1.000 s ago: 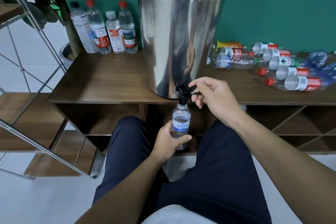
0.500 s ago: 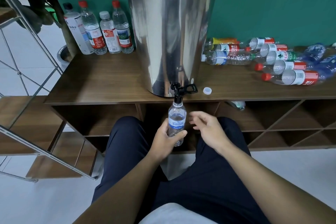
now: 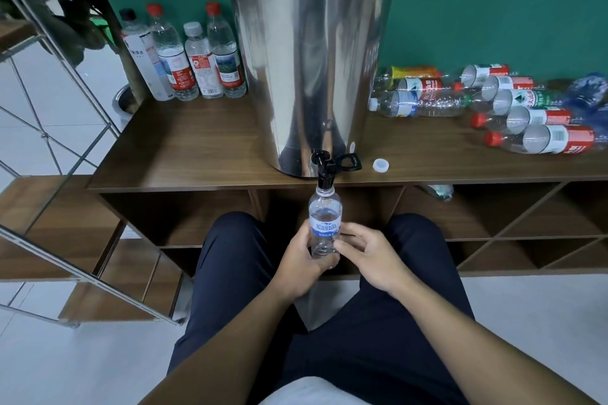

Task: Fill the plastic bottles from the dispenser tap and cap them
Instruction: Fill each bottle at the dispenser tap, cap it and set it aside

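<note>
Steel dispenser, bottle under its tap

Steel dispenser (image 3: pixel 312 76) stands on the wooden shelf (image 3: pixel 184 148). Below its black tap (image 3: pixel 324 171), a small bottle (image 3: pixel 324 227) (uncapped) is gripped by the left hand (image 3: pixel 301 261); the right hand (image 3: pixel 365 256) curls against it. A white cap (image 3: pixel 380 165) lies beside.

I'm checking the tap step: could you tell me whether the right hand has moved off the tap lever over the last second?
Yes. The right hand dropped from the tap lever to the bottle below the shelf edge.
</note>
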Motion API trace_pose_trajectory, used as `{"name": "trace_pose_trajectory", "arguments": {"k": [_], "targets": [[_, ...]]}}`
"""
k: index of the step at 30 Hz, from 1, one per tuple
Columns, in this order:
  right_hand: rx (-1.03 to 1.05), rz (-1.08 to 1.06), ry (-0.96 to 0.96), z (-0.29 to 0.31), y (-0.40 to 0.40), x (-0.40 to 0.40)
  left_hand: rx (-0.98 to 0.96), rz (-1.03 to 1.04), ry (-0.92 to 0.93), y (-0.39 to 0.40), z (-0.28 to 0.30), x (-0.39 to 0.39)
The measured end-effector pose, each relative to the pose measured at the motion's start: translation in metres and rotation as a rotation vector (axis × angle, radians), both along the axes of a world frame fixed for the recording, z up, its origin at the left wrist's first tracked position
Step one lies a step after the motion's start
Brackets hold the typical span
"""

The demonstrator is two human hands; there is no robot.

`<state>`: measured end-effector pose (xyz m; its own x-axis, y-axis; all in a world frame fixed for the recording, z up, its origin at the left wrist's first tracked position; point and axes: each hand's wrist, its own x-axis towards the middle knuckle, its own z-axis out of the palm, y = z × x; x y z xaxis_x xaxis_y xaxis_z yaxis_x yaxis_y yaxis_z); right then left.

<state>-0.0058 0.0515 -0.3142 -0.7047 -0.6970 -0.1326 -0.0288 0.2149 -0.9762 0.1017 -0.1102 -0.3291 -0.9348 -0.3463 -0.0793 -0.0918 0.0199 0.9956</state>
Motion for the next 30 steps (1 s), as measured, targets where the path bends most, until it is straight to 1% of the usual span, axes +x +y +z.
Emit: {"name": "trace_pose_trajectory", "arguments": {"k": [5, 11, 25, 30], "targets": [[0.014, -0.03, 0.059, -0.0025, -0.0016, 0.0047, 0.009, -0.01, 0.001, 0.0025, 0.0026, 0.0016], [0.01, -0.045, 0.077, -0.0064, -0.0022, 0.0041, 0.035, -0.011, 0.003, 0.0031, 0.0049, 0.0017], [-0.007, -0.036, 0.09, -0.0057, -0.0007, 0.006, 0.061, -0.002, 0.019, 0.0039, 0.007, 0.002], [-0.031, -0.033, 0.044, -0.0063, 0.0001, 0.006, 0.05, -0.003, 0.018, 0.0035, 0.0062, 0.0024]]}}
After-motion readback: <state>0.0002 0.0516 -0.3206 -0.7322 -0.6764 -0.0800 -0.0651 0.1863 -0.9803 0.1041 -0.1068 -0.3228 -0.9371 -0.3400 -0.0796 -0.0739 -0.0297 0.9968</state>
